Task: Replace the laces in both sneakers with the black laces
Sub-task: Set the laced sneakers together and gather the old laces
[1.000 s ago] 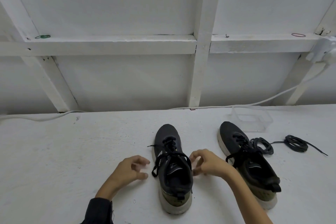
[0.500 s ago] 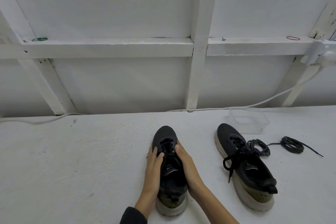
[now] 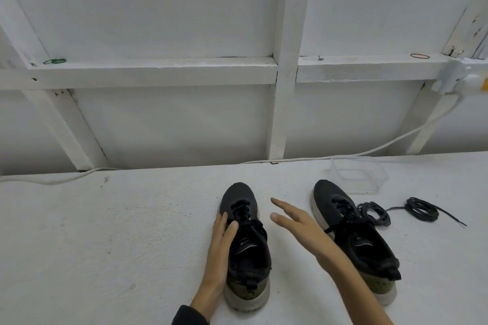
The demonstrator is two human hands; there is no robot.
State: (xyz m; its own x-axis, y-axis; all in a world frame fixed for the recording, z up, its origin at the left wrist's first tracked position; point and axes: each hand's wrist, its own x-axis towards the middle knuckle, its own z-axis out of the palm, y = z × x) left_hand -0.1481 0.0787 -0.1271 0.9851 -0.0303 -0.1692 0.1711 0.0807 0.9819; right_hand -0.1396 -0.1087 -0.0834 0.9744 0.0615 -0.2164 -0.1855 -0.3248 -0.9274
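Two black sneakers with olive heels and white soles stand on the white table, toes pointing away from me. My left hand (image 3: 220,243) lies flat against the left side of the left sneaker (image 3: 244,250), thumb on its black laces. My right hand (image 3: 298,227) hovers open between the shoes, fingers spread, holding nothing. The right sneaker (image 3: 353,237) sits apart with its laces loose. One coiled black lace (image 3: 373,215) touches its right side. A second coiled black lace (image 3: 422,210) lies further right.
A clear plastic container (image 3: 356,174) stands behind the right sneaker near the wall. A white cable (image 3: 396,140) runs along the table's back edge to a socket at the right. White wooden wall framing rises behind the table.
My right hand has come off the left sneaker and swung to the right, opening. A second ago both hands were at that shoe's laces; my left hand stays pressed on its side.
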